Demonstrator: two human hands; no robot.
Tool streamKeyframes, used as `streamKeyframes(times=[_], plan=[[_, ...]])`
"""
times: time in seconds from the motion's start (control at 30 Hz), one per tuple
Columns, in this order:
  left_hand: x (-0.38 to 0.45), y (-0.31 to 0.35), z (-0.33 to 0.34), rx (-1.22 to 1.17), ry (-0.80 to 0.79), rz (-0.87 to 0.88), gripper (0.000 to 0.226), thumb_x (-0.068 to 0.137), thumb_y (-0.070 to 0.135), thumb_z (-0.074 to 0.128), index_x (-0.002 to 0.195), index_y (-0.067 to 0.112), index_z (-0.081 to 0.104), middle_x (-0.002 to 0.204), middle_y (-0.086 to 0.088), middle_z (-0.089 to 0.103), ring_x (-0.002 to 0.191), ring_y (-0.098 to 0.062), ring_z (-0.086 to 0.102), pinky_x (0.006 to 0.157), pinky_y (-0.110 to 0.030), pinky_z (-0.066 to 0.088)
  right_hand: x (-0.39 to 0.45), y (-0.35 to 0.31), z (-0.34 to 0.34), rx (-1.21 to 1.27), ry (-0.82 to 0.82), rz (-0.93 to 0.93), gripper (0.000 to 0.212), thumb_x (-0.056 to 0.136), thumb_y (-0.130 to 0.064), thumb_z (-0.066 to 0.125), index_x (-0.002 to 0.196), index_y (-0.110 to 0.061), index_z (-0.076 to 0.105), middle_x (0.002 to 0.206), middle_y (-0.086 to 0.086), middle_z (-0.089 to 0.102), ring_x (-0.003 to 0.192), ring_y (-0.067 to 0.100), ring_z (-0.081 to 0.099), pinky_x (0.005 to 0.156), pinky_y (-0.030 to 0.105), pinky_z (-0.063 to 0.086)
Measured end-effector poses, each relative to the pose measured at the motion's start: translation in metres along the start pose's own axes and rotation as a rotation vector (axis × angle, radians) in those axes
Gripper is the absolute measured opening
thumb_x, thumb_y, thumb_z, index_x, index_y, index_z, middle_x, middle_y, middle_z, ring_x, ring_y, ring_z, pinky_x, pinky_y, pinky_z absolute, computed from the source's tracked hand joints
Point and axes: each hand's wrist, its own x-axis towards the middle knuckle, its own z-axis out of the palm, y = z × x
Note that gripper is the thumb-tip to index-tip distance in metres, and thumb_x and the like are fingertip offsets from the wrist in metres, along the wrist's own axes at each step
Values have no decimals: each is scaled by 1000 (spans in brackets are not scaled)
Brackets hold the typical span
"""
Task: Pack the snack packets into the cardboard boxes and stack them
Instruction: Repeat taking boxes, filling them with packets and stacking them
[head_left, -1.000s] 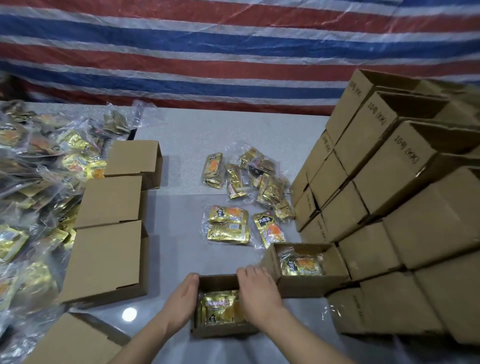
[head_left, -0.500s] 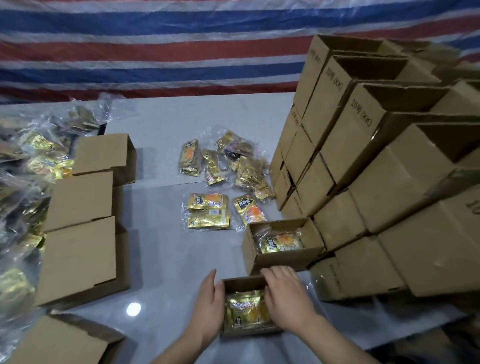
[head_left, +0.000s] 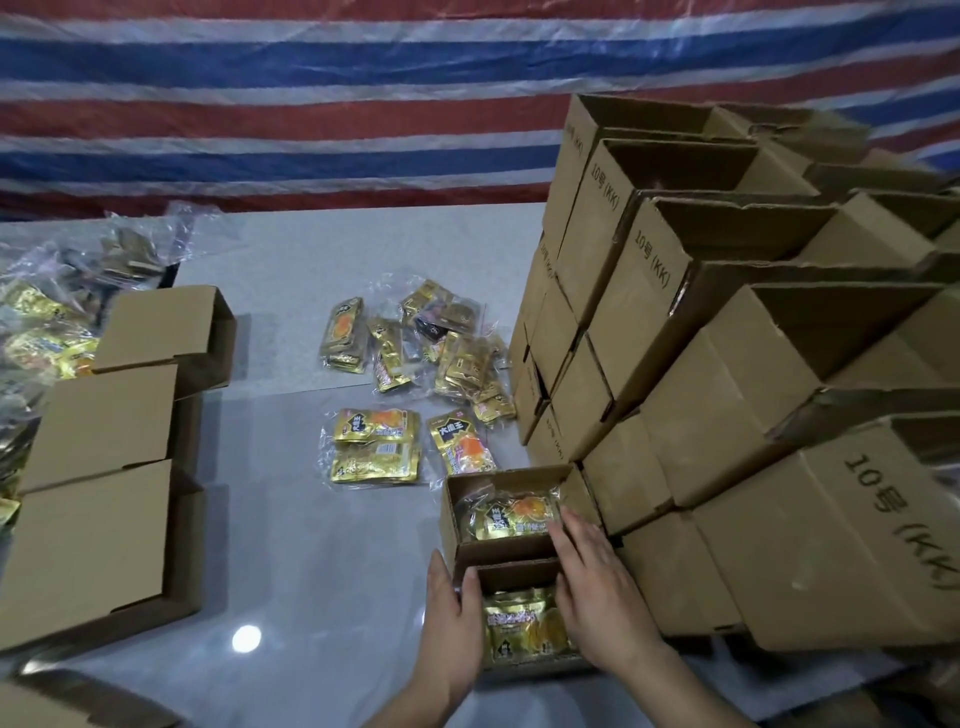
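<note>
Here both hands hold the near box (head_left: 524, 621): left hand (head_left: 451, 631) flat outside, right hand (head_left: 597, 597) fingers straight over its rim, beside the far box (head_left: 511, 512).

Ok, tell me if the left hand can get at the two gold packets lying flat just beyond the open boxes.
Probably yes. The left hand rests on the near box, and bare table runs from it to the gold packets; nothing stands between.

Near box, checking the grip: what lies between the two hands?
In the head view, the open near box with a gold packet lies between left hand and right hand.
</note>
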Motion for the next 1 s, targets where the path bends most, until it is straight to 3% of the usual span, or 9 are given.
streamKeyframes(times=[0.07,0.13,0.33,0.43,0.6,0.67,0.77,0.87,1.0], plan=[[3,5,2,-8,6,49,53,106,35,32,155,16,22,155,-2,36,141,-16,35,118,-31,27,9,2,-2,-17,-15,-40,69,98,-12,49,159,-21,17,166,0,9,153,19,10,121,30,-5],[5,8,3,-23,5,85,41,106,31,32,146,22,38,139,1,55,125,-13,51,107,-28,39,16,3,-4,-25,-30,-55,72,99,-9,45,159,-25,10,167,-2,5,154,17,3,119,27,-11],[6,8,9,-21,67,57,36,107,30,29,136,23,47,118,7,59,105,-7,53,88,-18,36,24,0,-7,-64,-55,-16,73,98,-6,48,159,-28,14,167,-1,3,154,18,-2,123,32,-6],[7,8,9,-9,44,40,41,107,34,26,141,22,44,130,-1,59,113,-12,54,97,-22,39,26,-5,-7,-63,-76,-1,74,96,-3,49,158,-27,17,167,-2,4,154,18,0,121,30,-8],[10,8,-6,15,53,-59,56,105,47,20,155,23,24,156,0,36,142,-17,34,116,-27,21,30,-22,-13,64,-30,68,67,95,-4,51,154,-28,29,163,-8,18,151,15,9,115,25,-11],[17,10,-23,-20,107,-61,56,105,46,22,155,21,25,160,1,29,147,-16,26,117,-25,15,40,-32,-24,139,6,99,60,97,-7,48,152,-26,34,160,-9,24,149,13,15,120,26,-3],[39,18,-59,-10,164,12,52,106,41,28,151,17,33,157,1,33,144,-14,29,108,-17,16,67,-51,-43,236,71,114,49,98,-15,49,146,-24,43,150,-13,37,141,7,30,122,30,21],[67,34,-103,59,200,110,46,105,37,34,145,16,42,146,-1,47,131,-15,44,104,-21,29,103,-79,-60,341,100,42,39,101,-19,45,139,-23,49,132,-17,44,126,3,41,108,24,35],[103,54,-162,170,265,176,23,103,28,43,120,19,57,117,2,62,112,-19,59,86,-23,40,154,-122,-68,396,48,-72,31,102,-21,47,130,-17,59,117,-11,52,113,10,51,92,22,39]])
